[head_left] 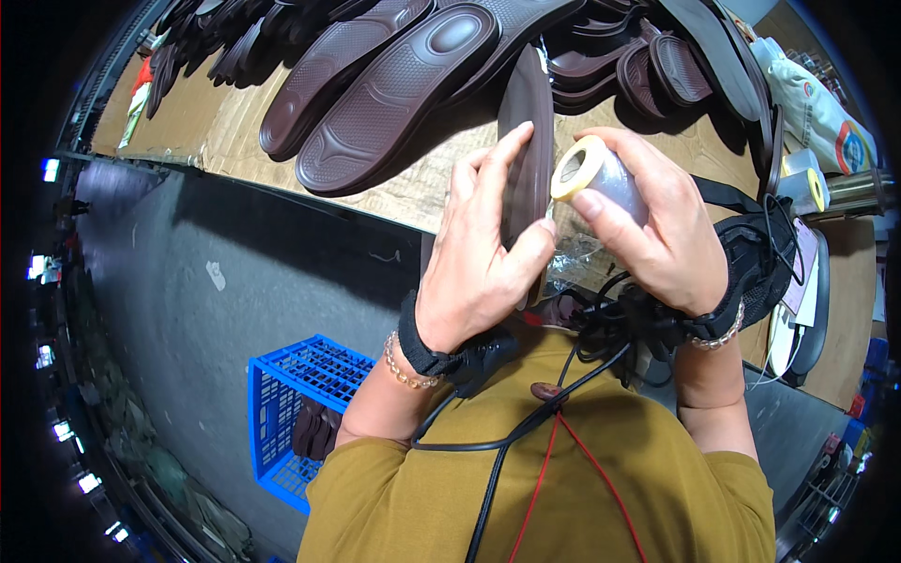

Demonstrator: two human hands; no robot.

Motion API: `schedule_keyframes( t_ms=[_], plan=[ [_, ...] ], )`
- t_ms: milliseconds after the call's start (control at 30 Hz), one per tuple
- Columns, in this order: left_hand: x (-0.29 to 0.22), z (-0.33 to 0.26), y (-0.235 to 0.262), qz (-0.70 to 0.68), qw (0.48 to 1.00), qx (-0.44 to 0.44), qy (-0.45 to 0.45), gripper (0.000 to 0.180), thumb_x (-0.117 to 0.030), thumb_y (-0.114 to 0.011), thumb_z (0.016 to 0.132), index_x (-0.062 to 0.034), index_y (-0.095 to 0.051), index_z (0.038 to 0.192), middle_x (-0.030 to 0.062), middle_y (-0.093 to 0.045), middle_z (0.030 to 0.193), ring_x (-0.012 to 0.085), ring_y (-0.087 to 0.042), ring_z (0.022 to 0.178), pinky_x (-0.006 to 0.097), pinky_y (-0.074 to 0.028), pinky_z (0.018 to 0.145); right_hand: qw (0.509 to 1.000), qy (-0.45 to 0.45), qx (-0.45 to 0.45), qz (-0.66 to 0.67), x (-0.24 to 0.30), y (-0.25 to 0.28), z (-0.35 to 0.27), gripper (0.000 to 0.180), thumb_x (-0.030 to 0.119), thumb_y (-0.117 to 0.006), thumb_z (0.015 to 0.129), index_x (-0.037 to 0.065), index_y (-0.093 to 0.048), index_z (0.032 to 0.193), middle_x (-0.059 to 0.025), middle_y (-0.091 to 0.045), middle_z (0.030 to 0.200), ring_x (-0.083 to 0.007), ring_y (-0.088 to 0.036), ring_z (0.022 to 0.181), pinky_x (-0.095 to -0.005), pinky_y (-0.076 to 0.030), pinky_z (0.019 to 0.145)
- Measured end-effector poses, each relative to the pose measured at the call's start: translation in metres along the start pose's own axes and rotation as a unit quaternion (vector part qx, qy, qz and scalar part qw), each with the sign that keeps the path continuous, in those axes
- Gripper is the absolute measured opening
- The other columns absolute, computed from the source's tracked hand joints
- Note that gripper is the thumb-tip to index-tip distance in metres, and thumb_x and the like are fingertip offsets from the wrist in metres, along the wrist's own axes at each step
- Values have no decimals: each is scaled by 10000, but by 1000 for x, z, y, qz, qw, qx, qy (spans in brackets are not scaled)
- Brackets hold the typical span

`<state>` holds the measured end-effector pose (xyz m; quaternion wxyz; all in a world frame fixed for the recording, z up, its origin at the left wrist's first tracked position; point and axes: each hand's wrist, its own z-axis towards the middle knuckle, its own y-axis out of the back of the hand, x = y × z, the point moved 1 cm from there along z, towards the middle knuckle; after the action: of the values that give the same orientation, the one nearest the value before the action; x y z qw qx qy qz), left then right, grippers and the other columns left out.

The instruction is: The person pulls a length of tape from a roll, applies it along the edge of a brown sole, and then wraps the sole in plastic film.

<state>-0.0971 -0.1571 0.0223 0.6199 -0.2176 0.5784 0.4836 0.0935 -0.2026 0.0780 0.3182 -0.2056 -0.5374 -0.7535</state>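
My left hand (474, 249) is closed around a dark brown shoe sole (527, 98), which stands on its edge. The fingers lie along its left side and the thumb presses its right side. Just right of it, my right hand (680, 220) grips a roll of clear film (615, 183) with a yellowish core end turned toward the sole. A wrinkled piece of clear film (572, 260) shows below the roll, near my left thumb. Larger brown soles (399, 98) lie flat on the table (235, 117) to the left of the held one.
More brown soles (648, 66) are piled at the back right, beside a white printed bag (812, 103). Another film roll (804, 183) sits at the right. A black bag with cables (751, 249) lies near my right wrist. A blue crate (282, 422) stands on the floor at left.
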Motion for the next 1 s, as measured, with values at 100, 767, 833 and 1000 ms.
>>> schedule_keyframes(
  t_ms=[100,767,833,1000],
  plan=[
    [3,7,-1,16,1000,0,-3,753,-204,-665,821,-36,-419,1512,252,-484,1286,398,-514,1214,444,-414,1086,999,20,18,26,-11,6,3,509,287,-838,827,-22,-657,1188,-210,-710,1014,-357,-717,912,-379,-562,820],
    [5,7,-3,22,1000,4,0,803,-217,-661,784,-48,-399,1524,258,-451,1269,408,-497,1185,462,-408,1080,982,50,-133,-127,-6,-6,21,421,181,-890,710,15,-684,1038,-142,-684,941,-318,-700,846,-374,-566,762],
    [5,7,-4,24,1000,2,-5,807,-218,-661,785,-41,-395,1526,261,-449,1271,409,-496,1186,463,-408,1080,981,50,-134,-132,-4,-6,21,417,182,-889,712,20,-682,1035,-141,-683,941,-318,-699,847,-377,-567,762],
    [4,5,-4,61,998,1,11,780,-177,-635,815,-124,-417,1563,147,-465,1394,277,-494,1236,389,-471,994,977,38,-137,-160,-1,-9,18,456,161,-901,717,22,-685,1094,-121,-685,971,-268,-694,857,-334,-554,774]
  ],
)
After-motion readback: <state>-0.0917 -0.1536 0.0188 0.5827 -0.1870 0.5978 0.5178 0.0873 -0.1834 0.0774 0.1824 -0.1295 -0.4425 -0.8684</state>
